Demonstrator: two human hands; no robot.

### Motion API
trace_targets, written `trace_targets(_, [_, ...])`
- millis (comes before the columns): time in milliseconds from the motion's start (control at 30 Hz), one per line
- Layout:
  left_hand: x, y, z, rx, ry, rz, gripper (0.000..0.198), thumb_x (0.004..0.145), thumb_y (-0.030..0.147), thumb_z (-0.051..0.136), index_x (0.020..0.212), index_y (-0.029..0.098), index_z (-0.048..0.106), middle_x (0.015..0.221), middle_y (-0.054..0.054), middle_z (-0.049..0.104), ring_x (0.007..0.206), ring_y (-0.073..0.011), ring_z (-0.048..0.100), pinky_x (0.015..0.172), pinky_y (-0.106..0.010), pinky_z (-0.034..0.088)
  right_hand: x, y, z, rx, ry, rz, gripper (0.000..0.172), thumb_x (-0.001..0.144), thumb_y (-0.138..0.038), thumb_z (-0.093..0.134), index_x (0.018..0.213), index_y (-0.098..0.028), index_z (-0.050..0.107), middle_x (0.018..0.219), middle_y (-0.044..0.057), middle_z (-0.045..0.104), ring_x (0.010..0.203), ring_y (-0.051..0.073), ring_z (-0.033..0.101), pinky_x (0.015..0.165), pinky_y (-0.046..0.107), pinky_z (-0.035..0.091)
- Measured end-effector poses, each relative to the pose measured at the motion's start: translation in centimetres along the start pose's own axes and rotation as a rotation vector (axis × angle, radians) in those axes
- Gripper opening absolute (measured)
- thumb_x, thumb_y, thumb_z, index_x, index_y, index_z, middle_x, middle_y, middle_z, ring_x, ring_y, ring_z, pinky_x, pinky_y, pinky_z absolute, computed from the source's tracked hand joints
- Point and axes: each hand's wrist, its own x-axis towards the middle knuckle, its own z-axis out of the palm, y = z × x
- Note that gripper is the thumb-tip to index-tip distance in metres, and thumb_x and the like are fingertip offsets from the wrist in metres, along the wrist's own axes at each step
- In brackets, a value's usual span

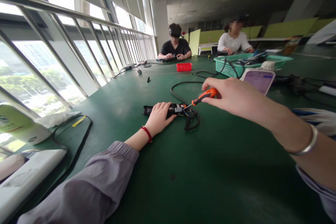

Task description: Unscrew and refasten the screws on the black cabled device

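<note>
My left hand [159,116] lies over a black, opened device [176,110] on the green table [183,168], fingers curled round its body and pressing it down. My right hand [231,97] is closed round an orange-handled screwdriver [204,96]. The screwdriver's thin tip points down-left into the exposed parts at the device's right end. A black cable [181,92] loops away from the device toward the back of the table. A red string sits on my left wrist, a silver bangle on my right.
A phone [258,79] lies just behind my right hand. A teal basket [231,65] with cables and a small red tray [184,67] stand farther back. Two other people sit at the far end. White devices [28,171] and a railing lie to the left.
</note>
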Motion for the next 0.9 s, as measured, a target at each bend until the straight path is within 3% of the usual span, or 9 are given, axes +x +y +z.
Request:
trace_targets(133, [0.0,0.1,0.1,0.012,0.007,0.002,0.046,0.087,0.04,0.05,0.124,0.014,0.047,0.112,-0.011,0.057,0.102,-0.0255,0.048,0.095,-0.041,0.039,-0.1,-0.2,-0.4,-0.029,-0.178,0.1,0.045,0.09,-0.051,0.033,0.067,-0.022,0.058,0.05,0.0,0.056,0.047,0.016,0.052,0.049,0.027,0.028])
trace_targets(267, [-0.1,-0.1,0.1,0.014,-0.007,-0.003,0.047,0.087,0.041,0.05,0.124,0.012,0.046,0.112,-0.011,0.057,0.102,-0.0258,0.048,0.095,-0.041,0.038,-0.1,0.1,-0.1,-0.006,-0.094,0.02,0.016,0.082,-0.037,0.052,0.089,-0.025,0.06,0.07,-0.001,0.065,0.057,0.016,0.056,0.05,0.025,0.029])
trace_targets(400, [0.0,-0.2,0.0,0.023,-0.012,-0.005,0.047,0.087,0.04,0.05,0.124,0.012,0.046,0.113,-0.011,0.056,0.103,-0.0258,0.048,0.096,-0.041,0.038,0.0,0.0,0.1,-0.026,-0.011,-0.043,0.024,0.076,-0.025,0.057,0.1,-0.027,0.057,0.079,0.0,0.067,0.062,0.016,0.059,0.05,0.024,0.029])
trace_targets(467, [0.0,-0.2,0.0,0.022,-0.011,-0.007,0.047,0.087,0.04,0.05,0.125,0.012,0.046,0.113,-0.011,0.056,0.103,-0.0258,0.048,0.097,-0.041,0.038,-0.1,-0.4,-0.2,-0.008,-0.081,-0.016,0.017,0.082,-0.036,0.051,0.093,-0.026,0.059,0.066,-0.001,0.064,0.053,0.015,0.055,0.047,0.024,0.028])
trace_targets(600, [0.0,-0.1,-0.2,0.006,-0.008,-0.013,0.046,0.087,0.04,0.05,0.124,0.014,0.046,0.112,-0.011,0.057,0.104,-0.0262,0.048,0.096,-0.041,0.038,-0.1,-0.9,-0.6,0.039,-0.255,0.05,0.036,0.089,-0.045,0.035,0.08,-0.023,0.062,0.051,-0.001,0.057,0.041,0.014,0.049,0.045,0.026,0.026])
trace_targets(700, [0.0,-0.2,-0.2,0.002,-0.002,-0.006,0.045,0.087,0.04,0.05,0.124,0.015,0.046,0.112,-0.011,0.057,0.103,-0.0262,0.048,0.095,-0.042,0.039,-0.1,-0.6,-0.3,0.019,-0.106,-0.024,0.021,0.082,-0.036,0.051,0.097,-0.026,0.06,0.069,0.0,0.066,0.056,0.017,0.058,0.049,0.025,0.029])
trace_targets(767, [0.0,-0.2,-0.2,0.001,-0.002,-0.004,0.045,0.087,0.039,0.05,0.124,0.014,0.046,0.112,-0.011,0.056,0.103,-0.0262,0.048,0.095,-0.041,0.039,0.0,-0.4,-0.1,0.014,0.018,-0.088,0.028,0.076,-0.025,0.056,0.104,-0.026,0.056,0.084,0.001,0.068,0.07,0.018,0.062,0.054,0.024,0.033])
trace_targets(833, [0.0,-0.2,-0.2,-0.006,0.003,-0.005,0.045,0.087,0.04,0.05,0.124,0.014,0.046,0.112,-0.011,0.056,0.103,-0.0261,0.048,0.095,-0.042,0.039,0.0,-0.4,-0.1,0.009,0.056,-0.087,0.027,0.076,-0.025,0.056,0.104,-0.025,0.055,0.083,0.001,0.068,0.072,0.019,0.062,0.055,0.024,0.034])
trace_targets(900, [0.1,-0.2,-0.3,-0.007,0.005,-0.007,0.045,0.087,0.04,0.051,0.124,0.014,0.047,0.112,-0.011,0.056,0.103,-0.0259,0.049,0.095,-0.042,0.039,0.0,-0.6,-0.3,0.007,-0.005,-0.027,0.02,0.082,-0.037,0.052,0.096,-0.024,0.057,0.069,0.001,0.065,0.061,0.018,0.059,0.05,0.025,0.031])
